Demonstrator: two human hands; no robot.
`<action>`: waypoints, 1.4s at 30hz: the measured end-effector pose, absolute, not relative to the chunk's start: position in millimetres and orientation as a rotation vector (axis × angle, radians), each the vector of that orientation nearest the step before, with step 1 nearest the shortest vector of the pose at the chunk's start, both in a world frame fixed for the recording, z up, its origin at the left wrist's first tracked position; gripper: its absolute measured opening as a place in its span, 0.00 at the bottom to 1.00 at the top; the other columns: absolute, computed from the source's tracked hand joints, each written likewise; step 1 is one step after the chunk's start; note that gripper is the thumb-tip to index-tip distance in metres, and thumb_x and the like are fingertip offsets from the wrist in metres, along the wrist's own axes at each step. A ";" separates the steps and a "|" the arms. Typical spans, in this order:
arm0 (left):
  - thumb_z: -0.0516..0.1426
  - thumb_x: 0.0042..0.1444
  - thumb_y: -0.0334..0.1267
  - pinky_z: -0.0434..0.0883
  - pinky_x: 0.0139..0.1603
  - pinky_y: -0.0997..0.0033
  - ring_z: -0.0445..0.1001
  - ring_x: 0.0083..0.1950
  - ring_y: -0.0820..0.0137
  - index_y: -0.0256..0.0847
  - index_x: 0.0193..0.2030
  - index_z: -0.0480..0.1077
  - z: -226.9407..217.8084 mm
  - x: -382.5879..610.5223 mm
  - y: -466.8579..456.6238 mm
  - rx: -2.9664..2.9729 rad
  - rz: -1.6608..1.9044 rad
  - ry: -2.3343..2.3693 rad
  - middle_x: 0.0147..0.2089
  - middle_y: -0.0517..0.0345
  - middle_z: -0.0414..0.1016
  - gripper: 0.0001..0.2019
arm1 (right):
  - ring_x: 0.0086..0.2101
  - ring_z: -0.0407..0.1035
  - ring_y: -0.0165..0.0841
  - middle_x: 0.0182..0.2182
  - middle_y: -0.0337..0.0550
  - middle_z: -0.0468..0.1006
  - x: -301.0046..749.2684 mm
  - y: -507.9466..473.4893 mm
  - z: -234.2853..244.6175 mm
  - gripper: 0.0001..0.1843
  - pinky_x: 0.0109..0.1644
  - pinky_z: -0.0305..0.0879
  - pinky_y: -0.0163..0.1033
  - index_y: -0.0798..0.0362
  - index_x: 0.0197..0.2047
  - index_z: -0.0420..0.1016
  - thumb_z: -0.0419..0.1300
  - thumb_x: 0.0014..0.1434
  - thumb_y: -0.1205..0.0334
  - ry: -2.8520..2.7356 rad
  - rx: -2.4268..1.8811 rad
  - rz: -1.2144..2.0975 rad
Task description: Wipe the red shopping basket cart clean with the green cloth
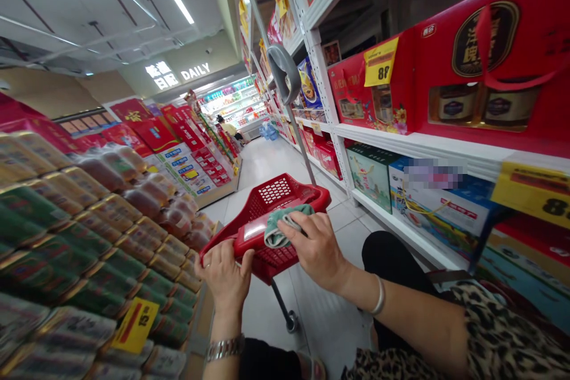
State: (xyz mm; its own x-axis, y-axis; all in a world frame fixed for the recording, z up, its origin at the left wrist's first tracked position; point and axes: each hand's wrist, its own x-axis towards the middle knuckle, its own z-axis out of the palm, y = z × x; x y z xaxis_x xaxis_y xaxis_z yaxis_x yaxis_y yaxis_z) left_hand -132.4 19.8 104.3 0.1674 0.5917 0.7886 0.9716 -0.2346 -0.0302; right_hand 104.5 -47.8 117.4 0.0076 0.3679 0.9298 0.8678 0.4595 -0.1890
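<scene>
A red plastic shopping basket [285, 193] on wheels is tipped toward me in the aisle. My left hand [225, 276] is wrapped round its near rim at the left corner. My right hand [314, 249] presses a folded green cloth [280, 227] against the rim's top edge, fingers curled over the cloth. A grey pull handle [285, 74] on a long bar rises from the basket's far side. A bracelet sits on my right wrist and a metal watch on my left.
Stacks of shrink-wrapped green and gold cans [66, 237] fill the left side, with a yellow price tag [135, 325]. White shelves [427, 145] of red gift boxes line the right. The tiled aisle [267, 160] runs ahead, and a person [229, 129] stands far down it.
</scene>
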 end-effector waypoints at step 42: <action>0.47 0.65 0.52 0.51 0.66 0.42 0.71 0.50 0.53 0.38 0.46 0.73 115.2 -97.3 4.1 -1.869 -0.844 -1.610 0.44 0.42 0.79 0.21 | 0.49 0.70 0.41 0.52 0.50 0.73 158.9 -32.8 110.0 0.26 0.50 0.69 0.45 0.49 0.55 0.77 0.51 0.58 0.76 -1.344 -1.340 -0.387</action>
State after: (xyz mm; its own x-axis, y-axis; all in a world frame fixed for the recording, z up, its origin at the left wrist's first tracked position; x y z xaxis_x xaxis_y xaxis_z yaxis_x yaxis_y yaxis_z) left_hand -97.3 4.1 115.2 0.0953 0.6589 0.7461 0.9885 -0.1513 0.0074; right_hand 158.9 -32.8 110.0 0.2923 0.4655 0.8354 0.8383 0.2957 -0.4580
